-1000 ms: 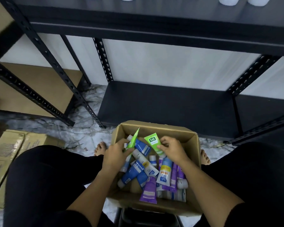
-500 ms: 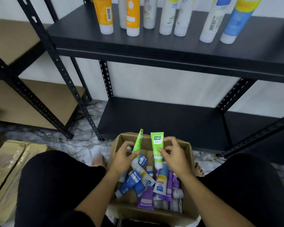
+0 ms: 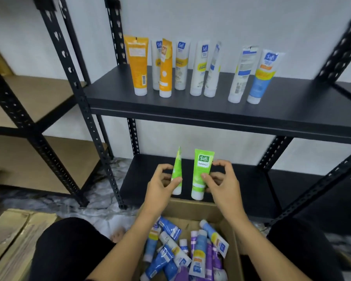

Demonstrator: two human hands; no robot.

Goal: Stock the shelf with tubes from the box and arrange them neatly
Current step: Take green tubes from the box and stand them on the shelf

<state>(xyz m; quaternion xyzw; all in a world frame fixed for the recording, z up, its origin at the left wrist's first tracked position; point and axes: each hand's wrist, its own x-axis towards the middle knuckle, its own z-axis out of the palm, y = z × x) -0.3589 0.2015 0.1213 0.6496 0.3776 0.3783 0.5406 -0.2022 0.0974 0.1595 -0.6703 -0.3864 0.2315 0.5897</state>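
Note:
My left hand (image 3: 162, 185) grips a green tube (image 3: 177, 171) seen edge-on, cap down. My right hand (image 3: 221, 183) holds a second green tube (image 3: 202, 173) facing me, cap down. Both tubes hang upright above the far rim of the cardboard box (image 3: 190, 208), below the black middle shelf (image 3: 292, 110). In the box lie several blue, white and purple tubes (image 3: 199, 252). On the middle shelf stand several tubes on their caps: orange ones (image 3: 139, 65) at the left, white ones (image 3: 200, 67) in the middle, a blue one (image 3: 260, 78) at the right.
A black bottom shelf (image 3: 241, 189) lies behind the box. Perforated black uprights (image 3: 83, 110) frame the rack. A second rack with brown boards (image 3: 28, 98) stands at the left. Flattened cardboard (image 3: 10, 236) lies on the marble floor at lower left. My knees flank the box.
Both hands have lifted the two green tubes out of the box and turned them upright. My view has tilted up, bringing the stocked middle shelf into sight.

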